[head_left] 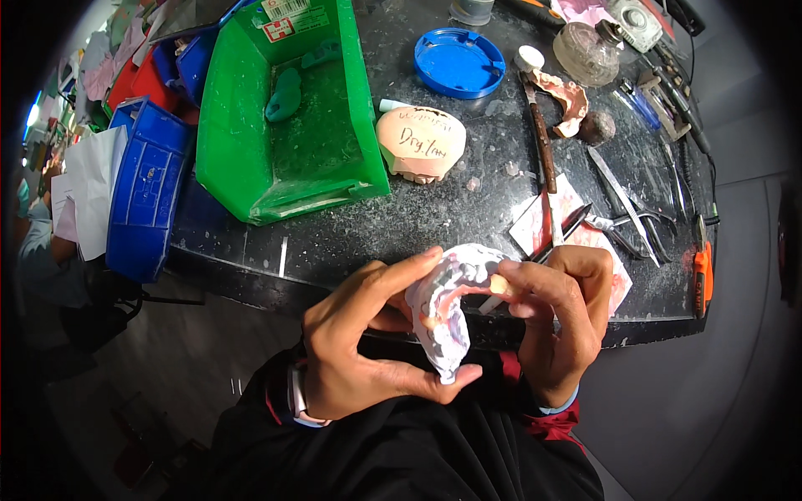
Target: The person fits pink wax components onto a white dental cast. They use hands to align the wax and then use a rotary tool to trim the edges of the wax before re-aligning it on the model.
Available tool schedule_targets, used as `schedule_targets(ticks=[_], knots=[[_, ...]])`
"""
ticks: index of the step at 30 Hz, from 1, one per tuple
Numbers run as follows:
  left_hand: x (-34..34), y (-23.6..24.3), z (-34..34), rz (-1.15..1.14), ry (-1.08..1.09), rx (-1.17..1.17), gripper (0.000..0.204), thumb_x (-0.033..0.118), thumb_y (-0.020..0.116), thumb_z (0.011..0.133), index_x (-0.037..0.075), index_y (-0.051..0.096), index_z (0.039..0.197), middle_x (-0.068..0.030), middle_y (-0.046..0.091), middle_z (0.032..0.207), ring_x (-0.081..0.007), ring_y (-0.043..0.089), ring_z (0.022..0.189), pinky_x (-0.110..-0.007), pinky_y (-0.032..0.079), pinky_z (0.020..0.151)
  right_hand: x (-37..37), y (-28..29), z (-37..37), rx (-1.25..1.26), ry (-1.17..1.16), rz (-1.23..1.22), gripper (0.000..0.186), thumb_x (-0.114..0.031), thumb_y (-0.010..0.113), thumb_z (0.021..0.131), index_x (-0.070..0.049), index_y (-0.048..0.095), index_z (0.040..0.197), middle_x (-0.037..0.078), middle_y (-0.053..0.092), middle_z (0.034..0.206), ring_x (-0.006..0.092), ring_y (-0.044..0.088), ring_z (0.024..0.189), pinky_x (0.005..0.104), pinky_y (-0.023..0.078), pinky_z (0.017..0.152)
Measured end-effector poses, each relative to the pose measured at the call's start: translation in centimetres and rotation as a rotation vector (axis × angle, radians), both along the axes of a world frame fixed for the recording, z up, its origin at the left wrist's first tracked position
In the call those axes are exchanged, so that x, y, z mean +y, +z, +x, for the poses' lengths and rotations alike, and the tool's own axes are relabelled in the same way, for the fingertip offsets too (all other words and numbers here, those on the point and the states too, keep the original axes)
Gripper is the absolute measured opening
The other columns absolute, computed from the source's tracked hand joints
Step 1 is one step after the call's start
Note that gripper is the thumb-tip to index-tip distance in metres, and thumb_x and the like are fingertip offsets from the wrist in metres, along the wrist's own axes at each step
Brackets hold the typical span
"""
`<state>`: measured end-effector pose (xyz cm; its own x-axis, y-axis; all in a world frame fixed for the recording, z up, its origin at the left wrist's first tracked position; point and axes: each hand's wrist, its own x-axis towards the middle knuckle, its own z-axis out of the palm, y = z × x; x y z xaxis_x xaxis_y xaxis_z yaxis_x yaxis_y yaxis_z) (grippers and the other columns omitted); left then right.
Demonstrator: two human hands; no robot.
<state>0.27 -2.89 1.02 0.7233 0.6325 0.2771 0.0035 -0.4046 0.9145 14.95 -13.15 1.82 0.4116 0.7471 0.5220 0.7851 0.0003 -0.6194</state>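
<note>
Over the near edge of the bench I hold a white, arch-shaped dental mold with grey shading and a pink band along its inside. My left hand grips its left side, fingers at the top and thumb under the lower tip. At its right end my right hand closes on the mold, thumb and index finger beside a small yellowish tooth. Beyond the hands stands a pale plaster dental model with handwriting on top. The underside of the mold is hidden.
Left of the plaster model is a green bin holding teal pieces; blue bins lie further left. A blue lid, wooden-handled knife, pink arch, glass jar, pliers, stained tissue and orange cutter occupy the bench.
</note>
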Motion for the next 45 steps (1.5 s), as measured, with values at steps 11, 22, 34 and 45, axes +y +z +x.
schedule_targets(ticks=[11, 22, 34, 45], knots=[[-1.6, -1.3, -0.1, 0.033, -0.047, -0.138, 0.096, 0.028, 0.094, 0.041, -0.011, 0.047, 0.115, -0.0137, 0.063, 0.088, -0.0171, 0.066, 0.081, -0.025, 0.055, 0.069, -1.1, 0.7, -0.1, -0.101, 0.016, 0.031, 0.045, -0.011, 0.083, 0.051, -0.009, 0.071, 0.094, 0.005, 0.051, 0.083, 0.0118, 0.050, 0.064, 0.0211, 0.039, 0.047], [-2.8, -1.4, 0.0, 0.030, -0.056, -0.238, 0.084, 0.025, 0.092, 0.048, -0.010, 0.052, 0.113, -0.0140, 0.062, 0.100, -0.0172, 0.065, 0.074, -0.024, 0.054, 0.060, -1.8, 0.1, 0.3, -0.216, 0.094, 0.217, 0.037, -0.029, 0.080, 0.067, -0.004, 0.065, 0.089, 0.012, 0.050, 0.082, 0.0129, 0.050, 0.062, 0.0200, 0.037, 0.045], [-2.4, -1.2, 0.2, 0.260, -0.087, -0.229, 0.099, 0.034, 0.095, 0.040, -0.009, 0.044, 0.114, -0.0096, 0.061, 0.080, -0.0126, 0.061, 0.069, -0.020, 0.046, 0.057, -2.3, 0.1, 0.9, 0.159, 0.213, 0.305, 0.048, -0.013, 0.083, 0.062, 0.005, 0.063, 0.101, 0.019, 0.059, 0.090, 0.0217, 0.064, 0.074, 0.0256, 0.055, 0.060], [-3.3, -0.3, -1.0, -0.575, -0.388, -0.298, 0.088, 0.009, 0.085, 0.060, -0.001, 0.028, 0.126, -0.0190, 0.042, 0.126, -0.0220, 0.055, 0.107, -0.032, 0.054, 0.080, -2.6, -0.1, 0.8, 0.358, 0.414, 0.295, 0.032, -0.002, 0.078, 0.066, 0.006, 0.065, 0.093, 0.025, 0.061, 0.090, 0.0250, 0.066, 0.076, 0.0263, 0.056, 0.061]])
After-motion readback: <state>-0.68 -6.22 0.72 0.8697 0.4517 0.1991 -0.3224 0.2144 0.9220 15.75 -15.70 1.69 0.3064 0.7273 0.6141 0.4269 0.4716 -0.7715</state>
